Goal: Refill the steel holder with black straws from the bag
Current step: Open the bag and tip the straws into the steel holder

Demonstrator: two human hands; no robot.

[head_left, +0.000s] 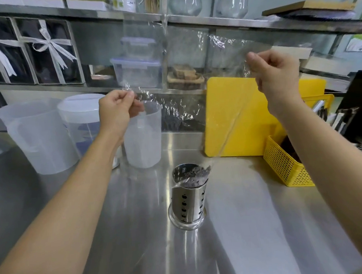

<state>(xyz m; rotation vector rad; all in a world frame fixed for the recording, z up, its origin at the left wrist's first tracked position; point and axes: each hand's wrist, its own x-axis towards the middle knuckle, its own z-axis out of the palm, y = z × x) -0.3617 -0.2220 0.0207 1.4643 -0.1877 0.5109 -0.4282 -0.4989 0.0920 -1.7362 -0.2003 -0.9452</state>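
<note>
The left hand (120, 107) and right hand (277, 75) are each pinching the clear plastic bag (192, 58) above the steel holder (188, 199), where the black straws (193, 178) are sitting. The bag's trailing corner could be dragging straws out or tipping the holder.

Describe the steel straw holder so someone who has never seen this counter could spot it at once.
On the steel counter, in front of the yellow cutting board and right of the translucent jugs, stands the steel holder. It is the only shiny metal cylinder, with cut-outs in its wall, a flared base and black straws filling its top.
</note>
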